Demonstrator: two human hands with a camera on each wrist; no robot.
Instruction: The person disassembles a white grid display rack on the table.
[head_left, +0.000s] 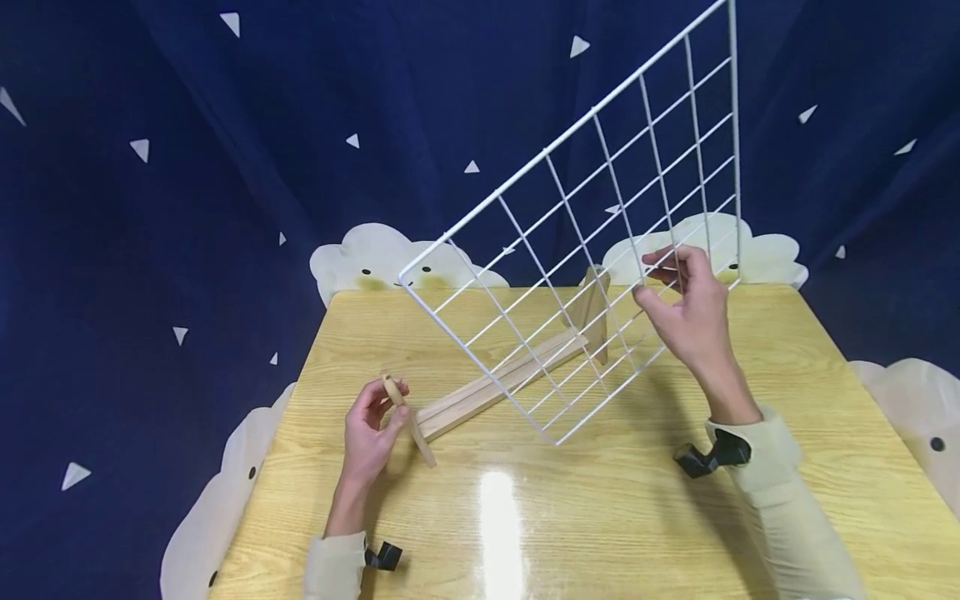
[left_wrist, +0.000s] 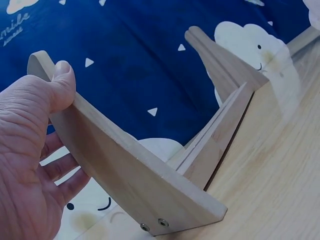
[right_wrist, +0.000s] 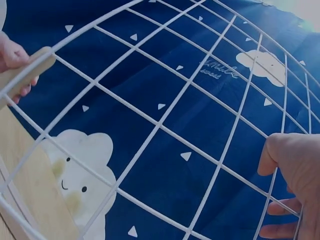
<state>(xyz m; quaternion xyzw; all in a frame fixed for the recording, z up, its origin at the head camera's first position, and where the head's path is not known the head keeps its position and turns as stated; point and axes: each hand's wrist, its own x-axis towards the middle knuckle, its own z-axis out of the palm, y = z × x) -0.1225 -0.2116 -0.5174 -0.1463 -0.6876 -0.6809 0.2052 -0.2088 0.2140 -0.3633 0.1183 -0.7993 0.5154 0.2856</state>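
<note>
My left hand [head_left: 367, 433] pinches the upright end piece [left_wrist: 120, 145] of a wooden stand near its top, with the thumb on one side and fingers behind. A grooved wooden rail [head_left: 457, 410] runs from there to a second upright end piece [left_wrist: 215, 57], and the stand rests on the table. In my right hand [head_left: 693, 321] is a white wire grid panel [head_left: 498, 194], gripped by its wires. It is held tilted in the air, with its lower part in front of the rail in the head view. Two screw heads [left_wrist: 163, 222] show low on the near end piece.
The stand is on a light wood table [head_left: 570, 533]. A dark blue curtain [head_left: 225, 208] with white triangles and clouds hangs behind and beside it. Black camera mounts [head_left: 712, 454] sit on both wrists, over pale sleeves.
</note>
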